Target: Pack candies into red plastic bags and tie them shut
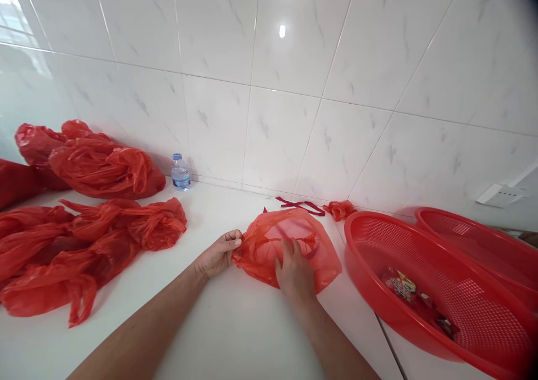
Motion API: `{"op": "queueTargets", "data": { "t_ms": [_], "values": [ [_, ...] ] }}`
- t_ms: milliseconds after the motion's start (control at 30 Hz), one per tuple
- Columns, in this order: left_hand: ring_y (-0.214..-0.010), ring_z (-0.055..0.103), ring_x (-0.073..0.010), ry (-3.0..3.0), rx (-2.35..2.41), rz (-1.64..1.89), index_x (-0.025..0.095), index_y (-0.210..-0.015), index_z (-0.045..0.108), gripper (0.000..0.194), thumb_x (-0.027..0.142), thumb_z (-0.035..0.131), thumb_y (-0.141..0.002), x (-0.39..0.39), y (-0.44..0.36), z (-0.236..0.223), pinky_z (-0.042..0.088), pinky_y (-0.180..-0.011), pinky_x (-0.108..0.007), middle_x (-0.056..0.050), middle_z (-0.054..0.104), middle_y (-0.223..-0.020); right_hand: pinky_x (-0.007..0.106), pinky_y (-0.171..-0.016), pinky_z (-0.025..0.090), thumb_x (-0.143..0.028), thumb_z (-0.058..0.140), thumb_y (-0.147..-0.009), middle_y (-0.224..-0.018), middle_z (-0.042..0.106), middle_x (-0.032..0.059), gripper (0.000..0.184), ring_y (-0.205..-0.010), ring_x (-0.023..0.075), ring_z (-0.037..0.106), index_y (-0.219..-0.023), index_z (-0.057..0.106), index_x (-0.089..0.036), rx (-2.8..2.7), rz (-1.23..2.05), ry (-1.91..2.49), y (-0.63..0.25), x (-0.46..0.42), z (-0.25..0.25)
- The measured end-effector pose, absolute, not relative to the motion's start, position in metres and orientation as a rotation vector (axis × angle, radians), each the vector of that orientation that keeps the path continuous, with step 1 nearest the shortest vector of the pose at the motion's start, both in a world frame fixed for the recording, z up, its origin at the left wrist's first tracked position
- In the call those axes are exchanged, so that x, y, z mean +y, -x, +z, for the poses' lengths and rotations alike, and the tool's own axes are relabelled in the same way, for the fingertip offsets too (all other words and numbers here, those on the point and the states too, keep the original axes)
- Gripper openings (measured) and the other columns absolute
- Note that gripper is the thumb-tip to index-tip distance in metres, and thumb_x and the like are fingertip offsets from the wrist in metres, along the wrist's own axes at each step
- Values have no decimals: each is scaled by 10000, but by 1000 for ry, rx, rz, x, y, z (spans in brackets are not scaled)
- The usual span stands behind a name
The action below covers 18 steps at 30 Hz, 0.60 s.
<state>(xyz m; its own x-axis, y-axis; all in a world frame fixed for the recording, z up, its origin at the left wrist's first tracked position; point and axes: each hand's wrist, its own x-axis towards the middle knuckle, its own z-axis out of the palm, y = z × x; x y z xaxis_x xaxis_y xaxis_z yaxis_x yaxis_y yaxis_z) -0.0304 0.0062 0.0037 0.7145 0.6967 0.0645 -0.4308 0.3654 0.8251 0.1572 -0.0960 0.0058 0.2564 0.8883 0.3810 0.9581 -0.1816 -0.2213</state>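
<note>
A red plastic bag [323,251] lies flat on the white counter [235,324] in front of me. My left hand [218,254] pinches the bag's left edge between thumb and fingers. My right hand [294,273] rests on top of the bag, its fingers bent and pressing into the crumpled plastic near the bag's mouth. A thin red handle strip [300,204] trails from the bag's far side toward the wall.
Several tied red bags [84,245] are heaped at the left, more [101,167] against the tiled wall. A small water bottle [180,172] stands by the wall. Two red mesh baskets [420,240] sit at the right, the nearer holding a few wrapped items [401,285].
</note>
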Motion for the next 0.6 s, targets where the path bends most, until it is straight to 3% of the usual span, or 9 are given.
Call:
{"op": "queueTargets", "data": {
  "t_ms": [100, 200, 400, 500, 600],
  "values": [
    [-479, 463, -49, -937, 327, 796, 169, -733, 469, 249, 239, 708, -734, 11, 32, 3, 355, -471, -162, 52, 506, -581, 434, -842, 447, -283, 466, -857, -1420, 377, 102, 550, -1122, 290, 525, -1392, 336, -293, -1562, 82, 2197, -166, -92, 4],
    [-493, 493, -53, -959, 370, 848, 182, -786, 482, 251, 214, 722, -719, 12, 30, 3, 367, -471, -161, 56, 530, -621, 432, -988, 353, -338, 498, -843, -1403, 411, 41, 638, -1280, 260, 386, -1426, 241, -351, -1512, 255, 2210, -176, -87, 3],
    [-763, 643, -177, -1140, 616, 841, 232, -1061, 523, 500, 243, 785, -636, 3, 22, 7, 492, -646, -277, -28, 659, -931, 460, -920, 403, -434, 358, -884, -1448, 325, 95, 669, -1289, 288, 370, -1468, 72, -275, -1344, 507, 2294, -179, -86, 11],
    [-711, 640, -179, -1168, 632, 763, 166, -904, 612, 304, 297, 757, -672, -1, 20, 9, 483, -638, -275, -47, 680, -832, 387, -853, 436, -393, 386, -883, -1342, 463, 112, 570, -1200, 273, 467, -1415, 270, -224, -1425, 509, 2280, -174, -92, 20],
    [-677, 638, -177, -1086, 557, 758, 142, -810, 648, 226, 345, 705, -728, -3, 22, 13, 484, -639, -273, -58, 690, -765, 316, -722, 447, -388, 417, -882, -1020, 644, 90, 355, -922, 230, 608, -1160, 551, -214, -1528, 482, 2252, -168, -100, 29]
  ]
}}
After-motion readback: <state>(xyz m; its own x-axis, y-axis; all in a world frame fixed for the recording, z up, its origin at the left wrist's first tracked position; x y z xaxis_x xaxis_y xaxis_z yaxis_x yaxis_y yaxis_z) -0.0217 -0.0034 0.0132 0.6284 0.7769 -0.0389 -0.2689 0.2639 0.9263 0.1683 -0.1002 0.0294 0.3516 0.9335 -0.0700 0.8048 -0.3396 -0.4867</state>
